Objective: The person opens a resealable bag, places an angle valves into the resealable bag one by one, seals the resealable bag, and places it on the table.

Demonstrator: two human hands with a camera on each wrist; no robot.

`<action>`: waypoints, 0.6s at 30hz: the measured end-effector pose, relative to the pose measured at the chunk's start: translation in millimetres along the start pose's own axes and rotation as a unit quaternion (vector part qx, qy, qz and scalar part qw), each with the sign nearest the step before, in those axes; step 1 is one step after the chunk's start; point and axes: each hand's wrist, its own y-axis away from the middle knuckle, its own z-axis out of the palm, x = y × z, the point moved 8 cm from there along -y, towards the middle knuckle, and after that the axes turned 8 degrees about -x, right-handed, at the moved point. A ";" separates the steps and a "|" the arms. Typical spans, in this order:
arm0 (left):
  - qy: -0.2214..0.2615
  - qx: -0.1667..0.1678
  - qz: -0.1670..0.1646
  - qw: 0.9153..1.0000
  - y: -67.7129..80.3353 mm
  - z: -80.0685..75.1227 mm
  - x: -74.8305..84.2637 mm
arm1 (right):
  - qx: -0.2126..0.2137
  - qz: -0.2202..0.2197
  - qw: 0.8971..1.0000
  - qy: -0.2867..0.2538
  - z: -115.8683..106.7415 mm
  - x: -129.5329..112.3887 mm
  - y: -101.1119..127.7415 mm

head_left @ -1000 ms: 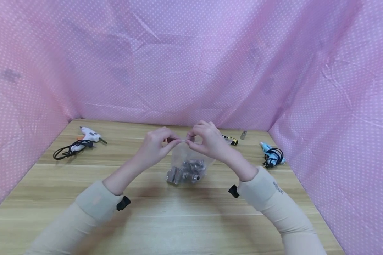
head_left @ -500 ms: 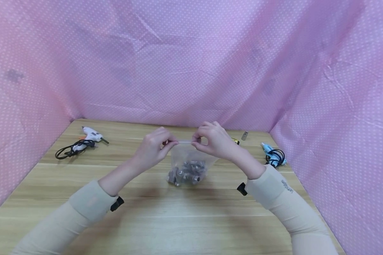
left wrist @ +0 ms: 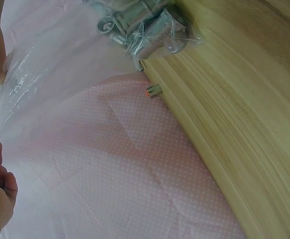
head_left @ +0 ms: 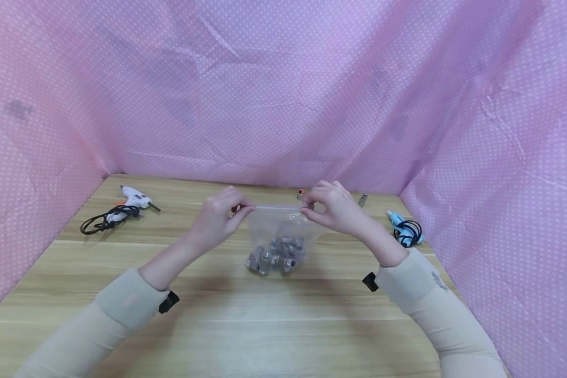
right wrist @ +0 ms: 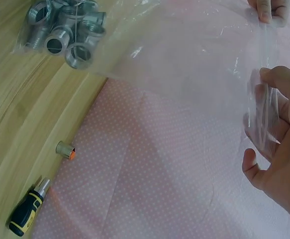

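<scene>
A clear zip bag stands in the middle of the table, its zip strip stretched level between both hands. My left hand pinches the left end of the strip between thumb and fingers. Farther right along the same edge, my right hand pinches the strip, with plastic bunched among its fingers in the right wrist view. Grey metal pipe fittings, several of them, lie heaped at the bag's bottom. Whether the zip is closed along its whole length, I cannot tell.
A white glue gun with a black cord lies at the left, a light blue one at the right. Near the back edge are a small metal cylinder with orange, a yellow-black screwdriver and a metal piece. Pink cloth surrounds the table.
My hands have drawn apart along the bag's top edge, the right going right and the left slightly left. More of the strip shows, and the orange-ended cylinder has come into view.
</scene>
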 end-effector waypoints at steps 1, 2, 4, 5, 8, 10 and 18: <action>-0.001 0.002 -0.003 1.000 0.8 -1.1 -1.5 | 0.002 -0.002 1.000 0.001 -0.6 1.2 0.9; -0.004 0.005 -0.007 1.000 1.5 -2.5 -3.2 | 0.005 -0.003 1.000 0.002 -1.2 2.3 1.9; -0.007 0.012 -0.015 1.000 3.2 -5.5 -7.5 | 0.012 -0.005 1.000 0.003 -2.9 4.6 4.0; -0.008 0.015 -0.019 1.000 4.2 -6.6 -10.0 | 0.015 -0.004 1.000 0.002 -3.4 6.2 5.2; -0.014 0.021 -0.026 0.999 7.0 -9.3 -16.9 | 0.019 0.001 1.000 -0.007 -3.7 11.5 9.2; -0.017 0.022 -0.025 0.999 8.1 -10.7 -19.5 | 0.020 0.007 1.000 -0.019 -3.6 14.8 11.9; -0.025 0.023 -0.027 0.999 10.8 -15.6 -22.9 | 0.022 0.031 0.999 -0.036 -2.8 24.6 18.8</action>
